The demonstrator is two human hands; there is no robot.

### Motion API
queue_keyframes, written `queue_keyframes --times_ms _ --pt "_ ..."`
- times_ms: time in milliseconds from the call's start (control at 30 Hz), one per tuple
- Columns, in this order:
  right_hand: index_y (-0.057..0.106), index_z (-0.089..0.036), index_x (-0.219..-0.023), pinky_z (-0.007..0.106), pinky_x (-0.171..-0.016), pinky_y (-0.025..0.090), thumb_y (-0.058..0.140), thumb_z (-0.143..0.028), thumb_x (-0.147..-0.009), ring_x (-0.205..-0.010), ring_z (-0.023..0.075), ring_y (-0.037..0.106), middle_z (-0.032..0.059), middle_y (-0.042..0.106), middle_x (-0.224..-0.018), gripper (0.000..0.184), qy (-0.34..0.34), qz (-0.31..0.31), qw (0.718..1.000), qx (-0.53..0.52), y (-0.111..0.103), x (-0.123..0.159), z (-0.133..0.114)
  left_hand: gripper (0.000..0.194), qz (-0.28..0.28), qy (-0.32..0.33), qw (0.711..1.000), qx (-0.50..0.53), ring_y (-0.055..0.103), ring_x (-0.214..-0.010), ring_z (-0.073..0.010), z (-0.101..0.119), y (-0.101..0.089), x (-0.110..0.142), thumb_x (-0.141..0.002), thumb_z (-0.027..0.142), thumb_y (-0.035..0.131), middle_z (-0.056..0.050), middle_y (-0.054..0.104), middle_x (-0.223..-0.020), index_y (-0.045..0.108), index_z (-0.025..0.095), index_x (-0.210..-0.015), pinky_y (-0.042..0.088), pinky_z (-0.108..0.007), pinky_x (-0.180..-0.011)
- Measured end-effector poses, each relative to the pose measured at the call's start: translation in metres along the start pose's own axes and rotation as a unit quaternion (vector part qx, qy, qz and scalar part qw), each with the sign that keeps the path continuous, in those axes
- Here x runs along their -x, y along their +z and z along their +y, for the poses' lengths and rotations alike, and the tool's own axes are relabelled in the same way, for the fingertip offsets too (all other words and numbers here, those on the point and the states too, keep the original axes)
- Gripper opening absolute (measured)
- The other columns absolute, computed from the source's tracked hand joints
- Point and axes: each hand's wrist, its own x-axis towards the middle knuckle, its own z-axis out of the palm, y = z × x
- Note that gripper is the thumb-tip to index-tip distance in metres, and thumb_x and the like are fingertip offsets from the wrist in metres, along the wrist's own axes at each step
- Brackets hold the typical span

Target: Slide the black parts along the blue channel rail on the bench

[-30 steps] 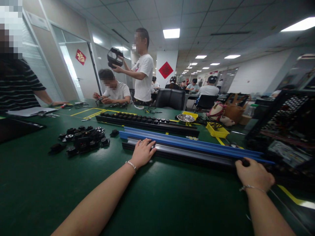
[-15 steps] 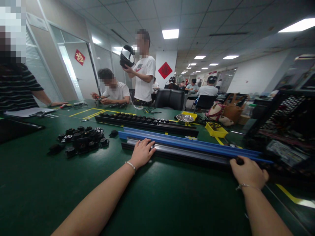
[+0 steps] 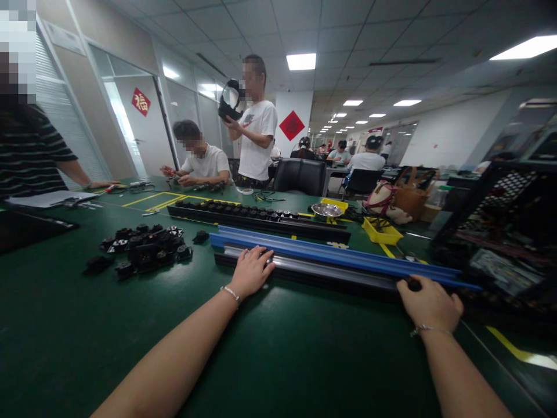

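A long black rail [image 3: 331, 273] with a shiny grey channel lies across the green table, close behind it a blue rail [image 3: 348, 252]. My left hand [image 3: 251, 271] is on the black rail left of its middle, with its fingers bent over the channel and the thumb at the near side. Near the rail's right end, my right hand [image 3: 433, 305] is closed round a small dark rounded part [image 3: 413, 283] between thumb and fingers. Its underside is hidden, so whether it sits in the channel I cannot tell.
A pile of black parts [image 3: 145, 249] lies at left. Farther back, another black rail [image 3: 261, 222] carries a row of similar parts. A metal bowl [image 3: 326, 210] and a yellow bin [image 3: 382, 232] stand behind. A dark mesh rack [image 3: 491, 203] is at right. Co-workers are across the table.
My right hand has shifted a little to the left along the rail with the small dark part. My left hand stays where it was. The standing person's headset has tilted.
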Motion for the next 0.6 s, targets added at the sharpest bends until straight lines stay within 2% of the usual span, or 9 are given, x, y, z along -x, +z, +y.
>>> queue_keyframes --times_ms 233,367,600 --pt "0.062 -0.019 -0.102 0.048 -0.101 0.027 0.039 -0.048 -0.078 -0.099 0.0271 0.055 0.0100 0.063 -0.104 0.044 -0.024 -0.015 1.000 0.004 0.000 0.001 -0.005 0.044 -0.003 -0.001 1.000 -0.002 0.041 -0.125 -0.0222 0.001 -0.001 0.000 -0.092 0.046 0.031 -0.005 0.050 -0.133 0.049 0.029 -0.128 0.027 -0.047 -0.106" --pt "0.062 -0.020 -0.100 0.045 -0.102 0.026 0.040 -0.045 -0.078 -0.099 0.0249 0.055 0.0085 0.063 -0.104 0.040 -0.036 0.000 0.999 0.013 0.002 0.004 -0.009 0.044 -0.001 0.001 1.000 -0.002 0.041 -0.124 -0.0227 0.001 -0.002 0.000 -0.091 0.046 0.031 -0.005 0.051 -0.132 0.049 0.029 -0.128 0.027 -0.047 -0.106" --pt "0.062 -0.019 -0.099 0.045 -0.102 0.025 0.040 -0.045 -0.078 -0.100 0.0242 0.055 0.0084 0.063 -0.104 0.040 -0.049 -0.009 0.999 0.007 0.002 0.006 -0.014 0.044 0.001 0.001 1.000 -0.004 0.041 -0.125 -0.0227 0.001 -0.001 0.001 -0.091 0.046 0.031 -0.005 0.050 -0.133 0.049 0.029 -0.128 0.027 -0.047 -0.106"
